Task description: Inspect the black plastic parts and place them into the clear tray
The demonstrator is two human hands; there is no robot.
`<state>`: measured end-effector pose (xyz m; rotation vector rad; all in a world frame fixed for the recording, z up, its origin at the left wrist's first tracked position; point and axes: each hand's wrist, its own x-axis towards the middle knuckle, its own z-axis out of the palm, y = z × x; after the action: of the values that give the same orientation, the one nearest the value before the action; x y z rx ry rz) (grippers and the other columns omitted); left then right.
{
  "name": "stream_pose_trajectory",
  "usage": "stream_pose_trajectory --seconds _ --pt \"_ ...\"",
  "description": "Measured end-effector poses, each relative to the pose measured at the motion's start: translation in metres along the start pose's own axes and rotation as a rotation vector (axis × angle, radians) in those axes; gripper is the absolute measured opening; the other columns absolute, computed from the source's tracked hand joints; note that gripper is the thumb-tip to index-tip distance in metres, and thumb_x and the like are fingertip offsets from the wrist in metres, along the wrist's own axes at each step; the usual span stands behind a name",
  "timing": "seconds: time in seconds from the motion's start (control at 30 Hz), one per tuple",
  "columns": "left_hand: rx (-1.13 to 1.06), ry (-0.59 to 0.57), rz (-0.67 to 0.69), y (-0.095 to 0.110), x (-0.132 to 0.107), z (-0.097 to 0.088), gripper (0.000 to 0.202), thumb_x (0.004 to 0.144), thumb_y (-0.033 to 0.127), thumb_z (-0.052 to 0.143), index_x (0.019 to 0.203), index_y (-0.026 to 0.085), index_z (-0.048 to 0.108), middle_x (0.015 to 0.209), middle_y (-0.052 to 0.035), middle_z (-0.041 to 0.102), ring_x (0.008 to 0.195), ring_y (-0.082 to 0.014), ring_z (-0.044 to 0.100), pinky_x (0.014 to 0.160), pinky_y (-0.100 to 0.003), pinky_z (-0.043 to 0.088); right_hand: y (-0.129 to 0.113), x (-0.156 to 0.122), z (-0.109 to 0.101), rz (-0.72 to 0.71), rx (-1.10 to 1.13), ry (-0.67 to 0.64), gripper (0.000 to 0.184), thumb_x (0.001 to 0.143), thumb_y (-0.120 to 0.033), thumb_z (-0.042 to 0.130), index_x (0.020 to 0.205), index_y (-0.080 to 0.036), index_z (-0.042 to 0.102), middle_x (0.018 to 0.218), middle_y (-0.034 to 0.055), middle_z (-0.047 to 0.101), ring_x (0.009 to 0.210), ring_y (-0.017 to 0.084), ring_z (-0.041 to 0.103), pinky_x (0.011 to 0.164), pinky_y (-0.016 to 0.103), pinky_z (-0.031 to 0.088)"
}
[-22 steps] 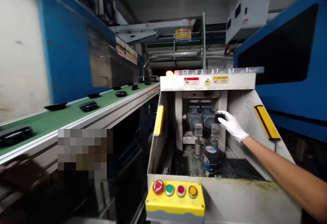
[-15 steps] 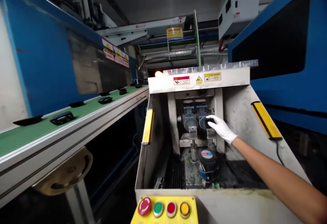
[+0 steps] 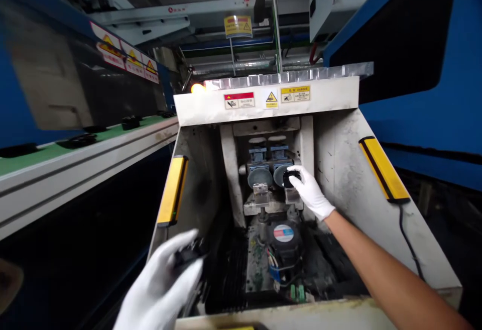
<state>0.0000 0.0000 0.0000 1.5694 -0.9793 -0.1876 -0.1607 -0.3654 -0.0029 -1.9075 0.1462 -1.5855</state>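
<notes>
My right hand [image 3: 311,192], in a white glove, reaches into the white machine housing [image 3: 335,169]. Its fingers close on a black plastic part [image 3: 289,177] at the right-hand metal fixture [image 3: 291,197], against a round grey pad [image 3: 279,174]. The left-hand fixture [image 3: 260,194] stands beside it with nothing on top, in front of a second round pad [image 3: 259,177]. My left hand [image 3: 158,282], also gloved and blurred by motion, is low at the housing's front left. Between its thumb and fingers is another black plastic part [image 3: 188,254], its shape smeared.
On the left runs a green conveyor belt [image 3: 109,134] carrying several black parts. Yellow safety sensor bars [image 3: 173,189] flank the housing opening. A black motor [image 3: 284,244] with loose wires sits low inside. A clear plastic tray [image 3: 301,75] lies on top of the housing.
My left hand has come into view at the lower left with a black part. My right hand stays at the right-hand fixture. The view has shifted right and closer to the housing.
</notes>
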Motion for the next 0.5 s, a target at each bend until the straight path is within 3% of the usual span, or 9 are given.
stream_pose_trajectory --seconds 0.13,0.27,0.37,0.5 --pt "-0.253 -0.108 0.166 0.026 0.087 0.069 0.041 0.077 0.033 0.074 0.114 0.02 0.062 0.115 -0.0035 0.067 0.114 -0.026 0.057 0.1 -0.034 0.046 -0.002 -0.001 -0.002 0.023 -0.006 0.004 0.023 0.088 -0.025 0.06 0.11 -0.018 0.061 0.115 0.0065 0.064 0.111 0.022 0.058 0.104 0.043 0.042" --pt "-0.352 -0.192 0.265 0.026 0.161 0.126 0.042 0.073 0.032 0.076 0.109 0.016 0.063 0.109 -0.0056 0.068 0.104 -0.0224 0.062 0.096 -0.035 0.048 -0.005 -0.002 -0.001 0.034 0.002 0.027 0.022 0.089 -0.026 0.058 0.11 -0.022 0.063 0.115 0.0041 0.065 0.111 0.02 0.058 0.104 0.038 0.042" --pt "-0.391 -0.23 0.301 0.013 0.186 0.152 0.037 0.074 0.028 0.075 0.107 0.014 0.063 0.106 -0.0076 0.069 0.099 -0.0226 0.064 0.092 -0.042 0.051 -0.004 -0.002 0.001 0.03 0.013 0.038 0.023 0.09 -0.027 0.057 0.112 -0.023 0.062 0.116 0.0037 0.065 0.111 0.02 0.058 0.104 0.037 0.043" --pt "-0.418 -0.238 0.317 0.0 0.188 0.163 0.034 0.077 0.023 0.075 0.107 0.014 0.064 0.11 -0.0071 0.069 0.104 -0.0238 0.064 0.097 -0.048 0.048 -0.003 -0.002 0.002 0.038 -0.001 0.042 0.023 0.091 -0.029 0.055 0.112 -0.022 0.061 0.116 0.0037 0.065 0.111 0.019 0.059 0.103 0.034 0.044"
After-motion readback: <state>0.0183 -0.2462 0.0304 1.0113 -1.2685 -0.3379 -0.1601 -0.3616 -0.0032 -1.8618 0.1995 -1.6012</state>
